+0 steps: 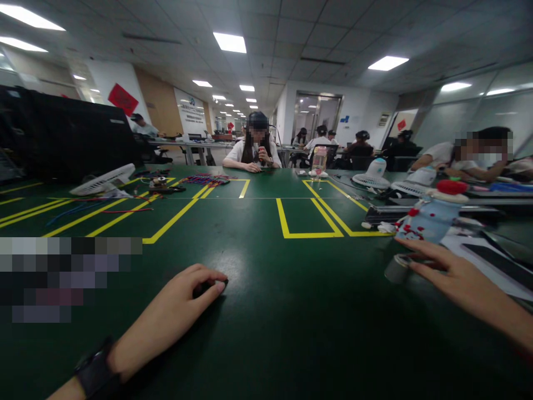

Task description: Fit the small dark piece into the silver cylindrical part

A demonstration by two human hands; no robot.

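Note:
My left hand (181, 303) rests low over the green table (258, 344), a dark watch on its wrist. Its fingers are curled and the thumb tip comes close to the index fingertip. Something dark shows between them, too shadowed to name. On the right, my right hand (445, 272) reaches in with fingers apart beside a small grey cylinder (397, 270) with a metallic-looking top. The thumb and a finger are at the cylinder's right edge; I cannot tell whether they touch it. Just behind stands a light-blue bottle (433, 214) with a red top.
Yellow tape lines (312, 235) mark the table. Farther left are coloured wires (204, 180) and a white fan (104, 180). More white fans (372, 175) and a dark flat device (499, 264) lie to the right. Across the table sits a person (254, 150); another leans at the right.

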